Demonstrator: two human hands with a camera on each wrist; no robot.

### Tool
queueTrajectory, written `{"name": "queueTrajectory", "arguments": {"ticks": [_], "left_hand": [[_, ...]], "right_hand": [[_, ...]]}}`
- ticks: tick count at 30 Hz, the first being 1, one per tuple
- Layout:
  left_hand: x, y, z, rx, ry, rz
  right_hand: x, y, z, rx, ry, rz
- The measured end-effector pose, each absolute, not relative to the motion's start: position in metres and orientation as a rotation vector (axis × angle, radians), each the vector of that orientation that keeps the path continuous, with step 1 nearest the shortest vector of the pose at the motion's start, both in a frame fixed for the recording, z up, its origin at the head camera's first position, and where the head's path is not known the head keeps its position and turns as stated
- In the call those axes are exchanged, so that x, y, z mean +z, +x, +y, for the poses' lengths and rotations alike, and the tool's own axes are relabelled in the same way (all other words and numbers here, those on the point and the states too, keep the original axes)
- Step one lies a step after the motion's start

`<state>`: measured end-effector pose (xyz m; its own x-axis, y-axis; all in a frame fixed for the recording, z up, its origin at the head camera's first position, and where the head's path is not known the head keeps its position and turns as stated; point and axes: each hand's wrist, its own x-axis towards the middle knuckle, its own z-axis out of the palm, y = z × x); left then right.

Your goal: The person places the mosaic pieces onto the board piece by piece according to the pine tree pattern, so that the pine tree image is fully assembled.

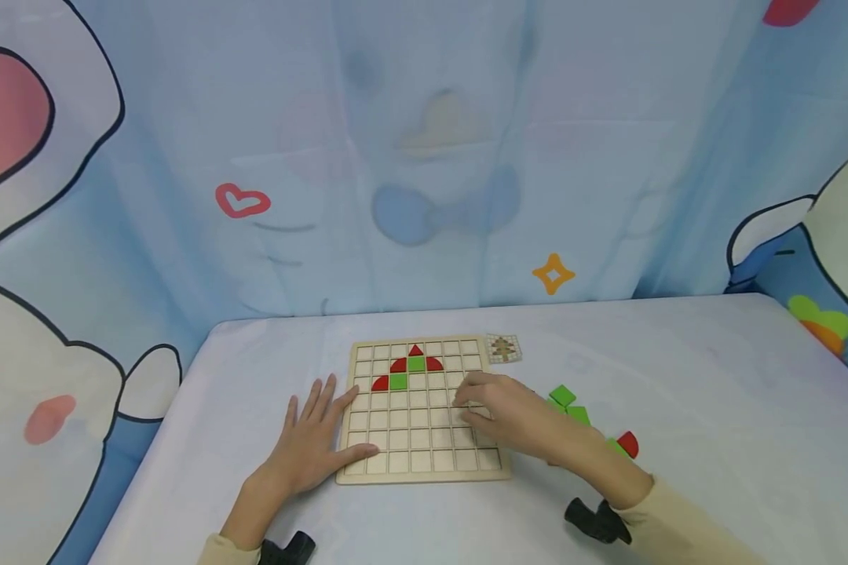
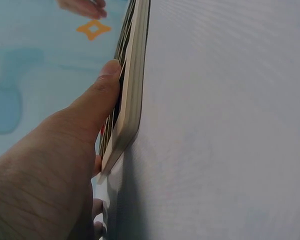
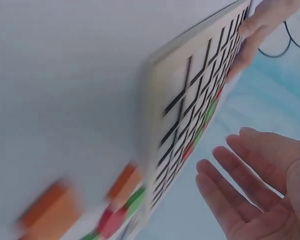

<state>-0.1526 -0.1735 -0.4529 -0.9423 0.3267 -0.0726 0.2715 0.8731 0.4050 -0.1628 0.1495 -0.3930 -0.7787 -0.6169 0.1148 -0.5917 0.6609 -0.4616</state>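
A wooden grid board (image 1: 420, 441) lies flat on the table. Near its far side sit a red triangle (image 1: 415, 351), several red quarter-circles (image 1: 380, 384) and two green squares (image 1: 398, 381). My left hand (image 1: 313, 443) rests at the board's left edge, fingers spread, with the thumb and index tips on its rim. In the left wrist view the thumb (image 2: 102, 90) lies against the frame. Over the board's right side hovers my right hand (image 1: 498, 404), fingers loosely bent. The right wrist view shows that hand (image 3: 257, 185) with nothing between its fingers.
Right of the board lie loose green squares (image 1: 562, 395) and a red quarter-circle (image 1: 628, 444), partly behind the right forearm. Orange pieces (image 3: 52, 212) show blurred in the right wrist view. A small pattern card (image 1: 503, 348) lies by the far right corner. A printed curtain (image 1: 311, 259) hangs behind.
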Motion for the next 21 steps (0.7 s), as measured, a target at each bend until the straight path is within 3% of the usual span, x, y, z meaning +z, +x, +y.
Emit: {"name": "queueTrajectory", "arguments": {"ticks": [10, 21], "left_hand": [[-0.451, -0.151, -0.175, 0.597, 0.477, 2.908], [-0.449, -0.151, -0.174, 0.61, 0.479, 2.892]], "right_hand": [[-0.406, -0.133, 0.225, -0.721, -0.961, 2.827], [-0.421, -0.129, 0.245, -0.613, -0.761, 2.825]]}}
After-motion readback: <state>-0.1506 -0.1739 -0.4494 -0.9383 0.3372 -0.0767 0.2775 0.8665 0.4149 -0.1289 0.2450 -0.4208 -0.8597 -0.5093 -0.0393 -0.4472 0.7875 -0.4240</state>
